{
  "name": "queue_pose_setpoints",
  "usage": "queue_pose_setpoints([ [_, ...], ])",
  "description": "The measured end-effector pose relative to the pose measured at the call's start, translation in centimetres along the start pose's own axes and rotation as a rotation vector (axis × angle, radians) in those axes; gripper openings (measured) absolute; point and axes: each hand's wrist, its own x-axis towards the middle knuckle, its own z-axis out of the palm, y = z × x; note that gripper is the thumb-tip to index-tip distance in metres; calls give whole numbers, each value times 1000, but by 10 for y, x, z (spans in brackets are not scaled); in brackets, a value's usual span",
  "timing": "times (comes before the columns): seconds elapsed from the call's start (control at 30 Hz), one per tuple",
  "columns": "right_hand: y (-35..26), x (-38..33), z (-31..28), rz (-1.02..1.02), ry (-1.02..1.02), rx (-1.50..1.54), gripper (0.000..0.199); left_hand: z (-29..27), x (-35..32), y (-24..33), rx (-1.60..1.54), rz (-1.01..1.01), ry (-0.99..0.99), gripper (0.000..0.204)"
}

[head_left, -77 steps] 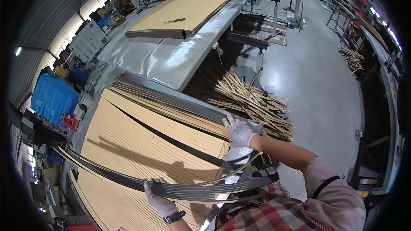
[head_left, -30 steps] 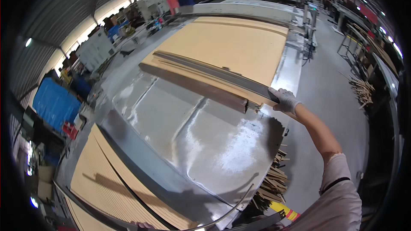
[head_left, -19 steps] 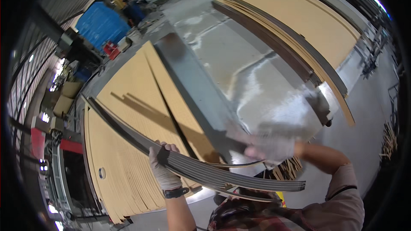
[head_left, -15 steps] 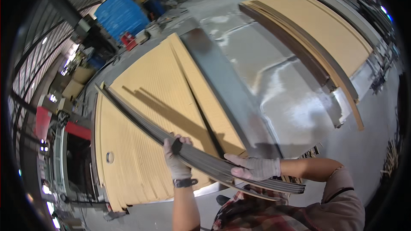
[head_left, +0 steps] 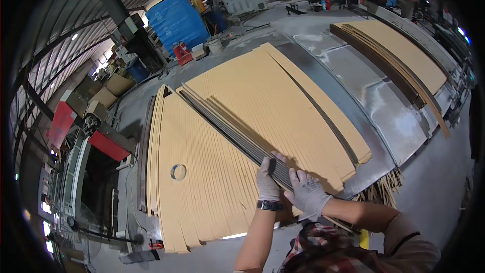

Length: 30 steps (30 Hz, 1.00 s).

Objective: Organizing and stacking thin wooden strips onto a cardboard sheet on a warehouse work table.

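A bundle of long, thin dark grey strips (head_left: 230,129) slants over the yellow slatted stack (head_left: 212,187), its far end toward the stack's upper left edge. My left hand (head_left: 268,182), in a light glove, is closed around the bundle near its close end. Just to the right, my gloved right hand (head_left: 309,193) grips the same strips, fingers over their right side and thumb toward me. The near end of the bundle is hidden by my hands and forearm. A dark patch shows beside my left thumb; I cannot make out what it is.
A tape-like ring (head_left: 178,172) lies on the stack's left part. A grey metal surface (head_left: 364,121) runs along its right side, with another yellow stack (head_left: 404,50) beyond. Thin offcuts (head_left: 381,189) hang at the near right edge. Red-and-grey machinery (head_left: 108,144) stands left.
The near end of the bundle no longer sticks out to the right past my hands. My right hand has turned from lying along the strips to gripping their side. The whole view has shifted.
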Motion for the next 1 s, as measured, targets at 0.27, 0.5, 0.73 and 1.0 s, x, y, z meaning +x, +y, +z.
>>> queue_pose_setpoints([
  [0.27, -41, 57, 101, 122, 193, -339, 73, -53, 19, 123, 2452, 697, -828, 84],
  [0.5, -91, 48, 99, 143, 126, -151, 66, -54, 21, 139, 2394, 632, -1469, 104],
  [0.73, -104, 40, 107, 191, 297, -175, 76, -63, 80, 152, 1937, 352, -1857, 100],
  [1.0, -22, -64, 84, 556, 570, -209, 62, -76, 168, 173, 1940, 639, -1923, 94],
])
